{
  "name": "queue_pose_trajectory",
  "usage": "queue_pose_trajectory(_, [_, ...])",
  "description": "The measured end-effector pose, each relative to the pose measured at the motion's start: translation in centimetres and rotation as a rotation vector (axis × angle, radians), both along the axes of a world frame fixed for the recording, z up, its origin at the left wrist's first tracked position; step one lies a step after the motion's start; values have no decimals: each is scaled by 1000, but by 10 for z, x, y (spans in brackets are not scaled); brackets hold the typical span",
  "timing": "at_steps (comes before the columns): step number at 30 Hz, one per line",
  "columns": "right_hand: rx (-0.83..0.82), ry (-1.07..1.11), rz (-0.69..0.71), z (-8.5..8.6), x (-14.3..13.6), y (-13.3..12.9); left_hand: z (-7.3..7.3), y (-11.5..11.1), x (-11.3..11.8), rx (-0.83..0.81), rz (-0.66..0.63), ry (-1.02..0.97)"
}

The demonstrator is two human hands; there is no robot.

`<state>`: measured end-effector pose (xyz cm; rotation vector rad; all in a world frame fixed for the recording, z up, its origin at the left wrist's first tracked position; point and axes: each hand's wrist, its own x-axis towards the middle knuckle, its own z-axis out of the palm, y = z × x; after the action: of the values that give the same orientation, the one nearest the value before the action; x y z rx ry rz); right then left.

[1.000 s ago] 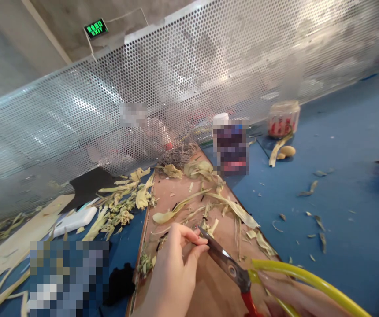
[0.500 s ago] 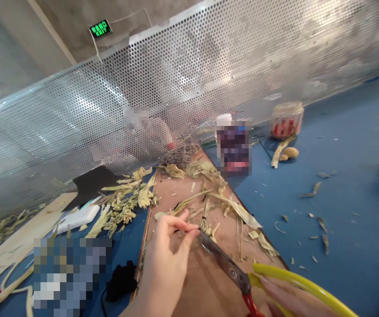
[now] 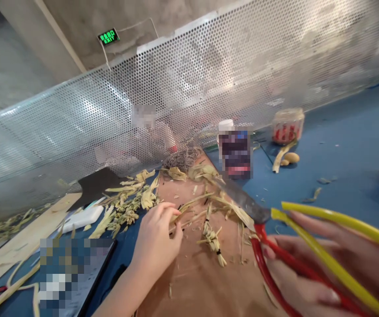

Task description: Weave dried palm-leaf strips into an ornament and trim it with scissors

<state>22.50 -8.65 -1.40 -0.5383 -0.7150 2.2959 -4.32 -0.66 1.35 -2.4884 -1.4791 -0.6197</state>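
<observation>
My right hand (image 3: 311,268) is wrapped around scissors (image 3: 242,198) with one red and one yellow handle loop. Their dark blades point up and left over the board and look blurred. My left hand (image 3: 159,233) hovers over the board's left side, fingers loosely curled, with a small gap between thumb and fingertips. Between the hands lies a small woven figure of dry husk (image 3: 212,240), tied with black thread in places. Dry husk strips (image 3: 229,204) spread behind it on the brown board (image 3: 189,290).
A heap of dried husks (image 3: 126,211) lies left of the board, beside a white box (image 3: 83,218) and a blurred-out screen (image 3: 93,281). A twine tangle (image 3: 183,158) sits at the far end. Beyond stand a white-capped bottle (image 3: 225,124), a clear jar (image 3: 287,127) and a perforated metal screen (image 3: 176,88).
The scissors have moved up and right, away from my left hand. My left hand has drawn back left with its fingertips parted, and the woven figure now shows fully.
</observation>
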Motion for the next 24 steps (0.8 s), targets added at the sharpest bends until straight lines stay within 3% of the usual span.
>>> queue_pose_trajectory(3, [46, 62, 21, 34, 10, 24, 2, -7, 11, -53, -234, 112])
queue_pose_trajectory(5, [159, 21, -115, 44, 12, 42, 3, -6, 18, -90, -416, 226])
queue_pose_trajectory(7, [355, -103, -214, 45, 10, 62, 3, -3, 24, -85, -546, 322])
queue_pose_trajectory(10, [556, -316, -463, 33, 2, 91, 2, 0, 29, -90, -622, 356])
queue_pose_trajectory(13, [684, -584, -693, 20, 1, 105, 5, -4, 33, -120, -603, 246])
queue_pose_trajectory(16, [799, -754, -749, 14, 5, 103, 10, -11, 38, -173, -502, 22])
queue_pose_trajectory(21, [816, -756, -655, 11, 5, 94, 11, -13, 48, -163, -203, -439])
queue_pose_trajectory(24, [777, -759, -580, 6, -1, 95, 4, -12, 50, -157, -140, -582])
